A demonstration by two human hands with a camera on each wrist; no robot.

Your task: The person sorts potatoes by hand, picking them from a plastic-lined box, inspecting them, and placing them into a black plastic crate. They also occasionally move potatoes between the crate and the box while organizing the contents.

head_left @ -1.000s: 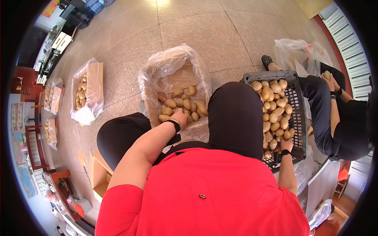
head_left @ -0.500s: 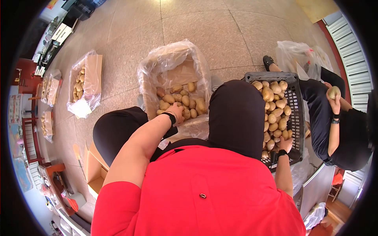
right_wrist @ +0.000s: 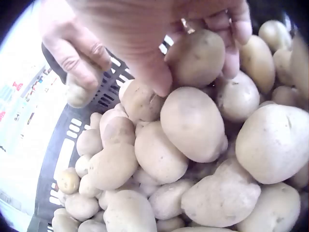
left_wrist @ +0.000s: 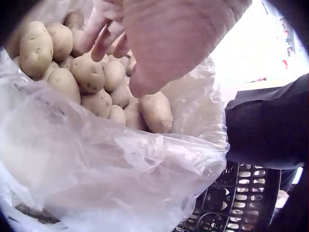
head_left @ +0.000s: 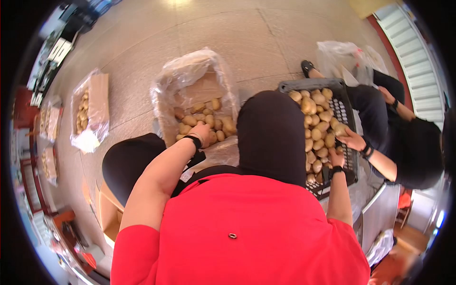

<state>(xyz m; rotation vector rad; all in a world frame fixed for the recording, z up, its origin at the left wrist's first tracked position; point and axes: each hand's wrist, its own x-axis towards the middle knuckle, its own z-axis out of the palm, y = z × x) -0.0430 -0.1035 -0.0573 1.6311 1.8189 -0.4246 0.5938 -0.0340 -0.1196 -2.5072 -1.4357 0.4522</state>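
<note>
In the head view my left hand [head_left: 203,134] is over potatoes [head_left: 198,108] in a plastic-lined box [head_left: 161,102]. The left wrist view shows this hand [left_wrist: 159,38] with fingers spread loosely above the potatoes [left_wrist: 90,73]; its thumb is by one potato [left_wrist: 157,113] but does not grip it. My right hand [head_left: 336,157] is at the near right part of a black crate [head_left: 311,84] full of potatoes. In the right wrist view the right hand [right_wrist: 140,38] grips a potato [right_wrist: 199,58] between thumb and fingers, above the others [right_wrist: 192,124].
At the right, another person's hand [head_left: 352,141] holds a potato [head_left: 340,129] at the crate's edge. My knee [head_left: 271,133] rises between box and crate. More lined potato boxes [head_left: 99,102] stand at the left, an open carton [head_left: 108,211] by my left leg, plastic bags [head_left: 339,59] beyond the crate.
The other person's hand has come from their lap to the crate with a potato. My right hand has moved slightly farther into the crate. My left hand remains over the lined box.
</note>
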